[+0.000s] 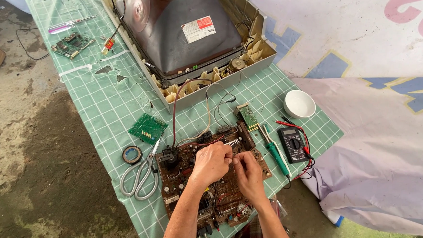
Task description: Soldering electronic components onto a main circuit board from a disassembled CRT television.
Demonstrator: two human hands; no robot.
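A: Where's the board (pixel 213 179)?
B: On the table (pixel 104 105), front edge, betw scissors (pixel 139 176) & iron (pixel 275 152). My left hand (pixel 211 163) & right hand (pixel 248 172) rest on it, fingertips pressed together, meeting mid-board. Pinching sth small – can't tell what.

My desk (pixel 104 98) in green checked cloth, opened television set (pixel 188 43), brown circuit board (pixel 210 182), scissors (pixel 140 178), tape roll (pixel 132 154), small green board (pixel 148 128), white bowl (pixel 300 103), multimeter (pixel 292 144), green screwdriver (pixel 276 154).
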